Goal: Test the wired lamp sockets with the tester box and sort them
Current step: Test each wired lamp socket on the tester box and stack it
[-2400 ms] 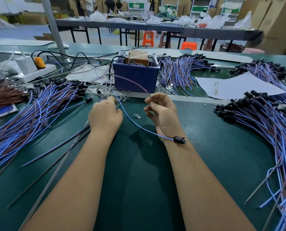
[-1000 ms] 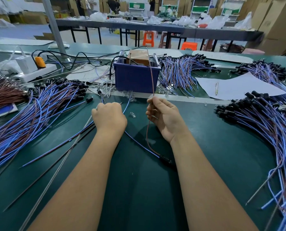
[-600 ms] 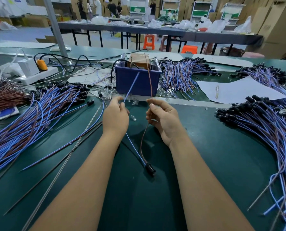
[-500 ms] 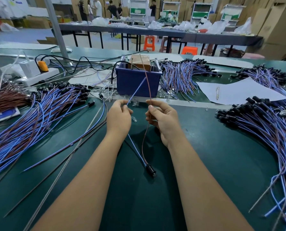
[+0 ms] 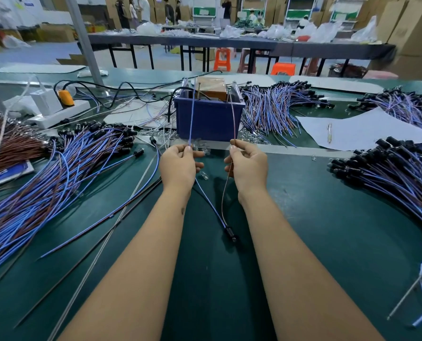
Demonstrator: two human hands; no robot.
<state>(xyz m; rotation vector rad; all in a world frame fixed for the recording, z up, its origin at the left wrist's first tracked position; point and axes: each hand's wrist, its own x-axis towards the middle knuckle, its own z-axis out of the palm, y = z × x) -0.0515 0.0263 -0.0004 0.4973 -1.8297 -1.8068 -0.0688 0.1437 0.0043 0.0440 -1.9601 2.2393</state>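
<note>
matt green table mat (image 5: 328, 217), blue plastic tester box (image 5: 208, 119)

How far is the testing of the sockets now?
Partly done, it seems. Done: bundles lie sorted by the tester box, though which are tested I cannot tell. In hand: the left hand pinches the blue wire, the right hand the brown wire, both raised to the box; their socket lies on the table. Left: big piles remain.

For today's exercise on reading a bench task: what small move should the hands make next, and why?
Probably touch both wire ends to the tester box: the left hand pinches the blue wire, the right hand the brown wire, tips at its top, socket hanging below.
</note>
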